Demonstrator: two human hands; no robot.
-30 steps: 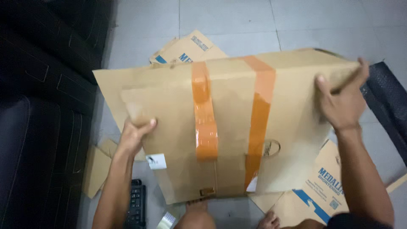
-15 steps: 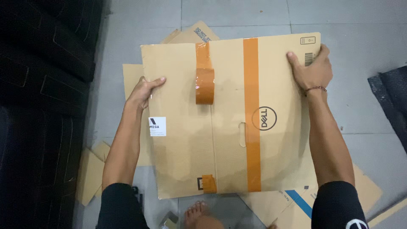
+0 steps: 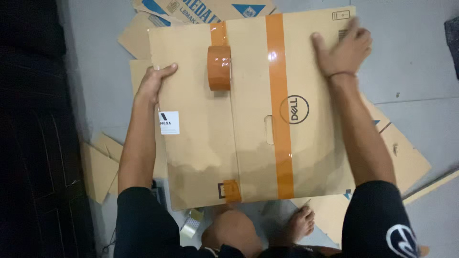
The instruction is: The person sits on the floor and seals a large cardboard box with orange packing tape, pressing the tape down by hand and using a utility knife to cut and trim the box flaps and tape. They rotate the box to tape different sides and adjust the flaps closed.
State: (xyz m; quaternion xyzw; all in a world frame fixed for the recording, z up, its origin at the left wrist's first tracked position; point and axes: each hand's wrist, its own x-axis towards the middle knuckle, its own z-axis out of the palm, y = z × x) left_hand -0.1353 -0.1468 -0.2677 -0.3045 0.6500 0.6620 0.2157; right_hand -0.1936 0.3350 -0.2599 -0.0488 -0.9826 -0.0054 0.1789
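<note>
A flattened brown cardboard box (image 3: 201,143) lies on the floor in front of me, with a long orange tape stripe (image 3: 279,110) down its middle. A roll of orange tape (image 3: 219,68) rests on the box near its far edge, its strip running up to that edge. My left hand (image 3: 154,82) grips the box's left edge, thumb on top. My right hand (image 3: 343,48) lies flat with fingers spread on the box's far right corner. A small white sticker (image 3: 169,123) sits near the left edge.
More flattened cardboard pieces (image 3: 201,9) lie under and around the box on the grey tiled floor (image 3: 411,71). A dark couch-like shape (image 3: 33,119) fills the left side. My bare foot (image 3: 299,224) and knee are at the bottom, beside a small tape roll (image 3: 191,222).
The box came down from a tilted, lifted position to lie flat on the floor. My right hand went from gripping the edge to pressing flat on top.
</note>
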